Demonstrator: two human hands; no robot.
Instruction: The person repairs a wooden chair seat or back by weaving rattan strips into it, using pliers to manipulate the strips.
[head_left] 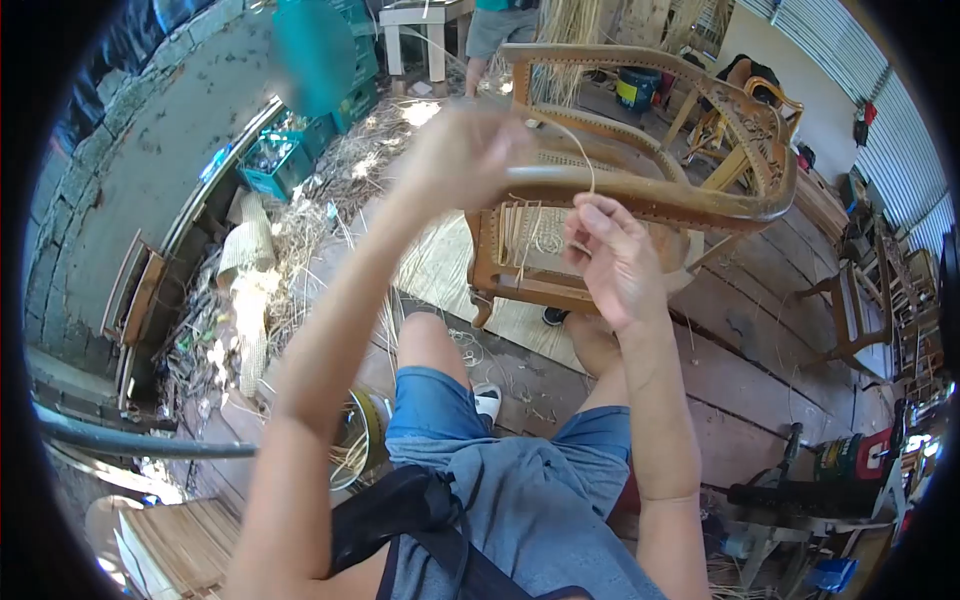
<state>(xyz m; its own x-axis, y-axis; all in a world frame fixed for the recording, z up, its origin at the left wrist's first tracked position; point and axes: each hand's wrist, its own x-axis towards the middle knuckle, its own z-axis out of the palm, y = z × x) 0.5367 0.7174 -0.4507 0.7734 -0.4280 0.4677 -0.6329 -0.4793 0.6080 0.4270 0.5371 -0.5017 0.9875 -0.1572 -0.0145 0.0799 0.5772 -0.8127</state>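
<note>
A wooden chair frame (640,190) with a curved back and woven cane seat (545,235) stands in front of me. My right hand (615,245) is at the near rail, its thumb and fingers pinched on a thin cane strand (585,150) that arches up and to the left. Raised over the left end of the rail, my left hand (465,155) is smeared by motion, and its fingers cannot be made out. Several short strands hang from the rail between the two hands.
Green crates (280,165) and cane scraps lie at the left. Beside my left leg is a bucket (365,440) of strands. Another chair frame (850,315) stands at the right. A person (490,35) stands beyond the chair, near a white stool (420,20).
</note>
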